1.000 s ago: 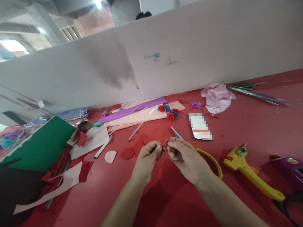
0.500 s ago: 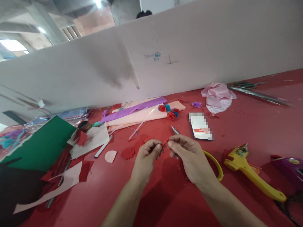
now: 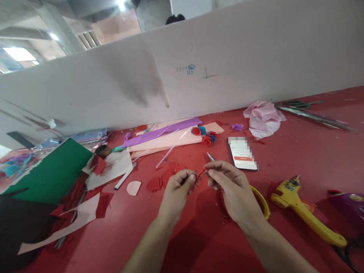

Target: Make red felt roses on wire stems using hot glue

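Pinching the red paper twist (image 3: 201, 171) between thumb and fingers of the left hand (image 3: 176, 191), just above the surface (image 3: 125, 223)! Facing it with the right hand (image 3: 231, 187) angled inward, fingers curled beside the upper tip; impossible to tell whether gripping.

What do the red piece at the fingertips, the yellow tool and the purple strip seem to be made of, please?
The red piece may be thin paper or cloth, matt and visibly crinkled. The yellow tool seems hard, smooth plastic, given its even colour and highlights. The purple strip is probably matt paper, flat with crisp edges.
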The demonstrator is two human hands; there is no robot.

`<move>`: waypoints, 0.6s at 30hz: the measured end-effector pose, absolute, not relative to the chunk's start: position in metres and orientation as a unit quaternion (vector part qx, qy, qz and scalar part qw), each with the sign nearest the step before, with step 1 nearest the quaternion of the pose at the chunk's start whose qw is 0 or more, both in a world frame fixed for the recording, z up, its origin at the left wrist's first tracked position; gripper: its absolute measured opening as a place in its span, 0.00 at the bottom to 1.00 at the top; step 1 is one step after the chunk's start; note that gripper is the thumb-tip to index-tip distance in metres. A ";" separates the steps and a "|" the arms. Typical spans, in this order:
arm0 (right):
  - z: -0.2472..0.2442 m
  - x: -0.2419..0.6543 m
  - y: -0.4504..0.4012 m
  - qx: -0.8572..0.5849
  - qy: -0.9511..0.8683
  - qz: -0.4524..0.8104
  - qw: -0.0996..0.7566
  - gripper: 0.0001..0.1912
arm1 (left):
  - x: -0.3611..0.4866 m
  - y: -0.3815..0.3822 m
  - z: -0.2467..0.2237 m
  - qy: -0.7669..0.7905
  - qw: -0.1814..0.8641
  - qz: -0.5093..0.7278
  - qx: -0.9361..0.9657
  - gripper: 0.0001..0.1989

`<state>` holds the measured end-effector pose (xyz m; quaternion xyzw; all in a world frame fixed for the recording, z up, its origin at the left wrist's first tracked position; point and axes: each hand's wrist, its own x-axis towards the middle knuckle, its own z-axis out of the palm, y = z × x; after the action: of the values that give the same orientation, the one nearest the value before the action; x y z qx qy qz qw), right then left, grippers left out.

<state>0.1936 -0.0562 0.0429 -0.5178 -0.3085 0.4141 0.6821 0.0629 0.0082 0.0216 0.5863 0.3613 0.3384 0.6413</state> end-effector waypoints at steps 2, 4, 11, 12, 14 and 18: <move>0.044 0.195 -0.058 -0.524 -0.327 0.397 0.679 0.06 | 0.063 0.008 0.022 0.360 0.634 0.338 0.595 0.12; 0.046 0.196 -0.059 -0.534 -0.349 0.381 0.670 0.06 | 0.062 0.008 0.024 0.363 0.623 0.336 0.606 0.12; 0.045 0.194 -0.058 -0.541 -0.363 0.378 0.658 0.04 | 0.061 0.008 0.030 0.377 0.596 0.330 0.627 0.11; 0.044 0.194 -0.058 -0.538 -0.362 0.380 0.660 0.04 | 0.061 0.008 0.031 0.378 0.595 0.330 0.628 0.10; 0.042 0.195 -0.058 -0.530 -0.354 0.384 0.667 0.05 | 0.061 0.008 0.031 0.376 0.595 0.333 0.628 0.10; 0.041 0.196 -0.057 -0.513 -0.336 0.392 0.685 0.04 | 0.062 0.010 0.033 0.373 0.595 0.335 0.628 0.10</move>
<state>0.1959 -0.0568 0.0412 -0.5131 -0.3365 0.3924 0.6852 0.0616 0.0097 0.0328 0.6281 0.3730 0.3351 0.5951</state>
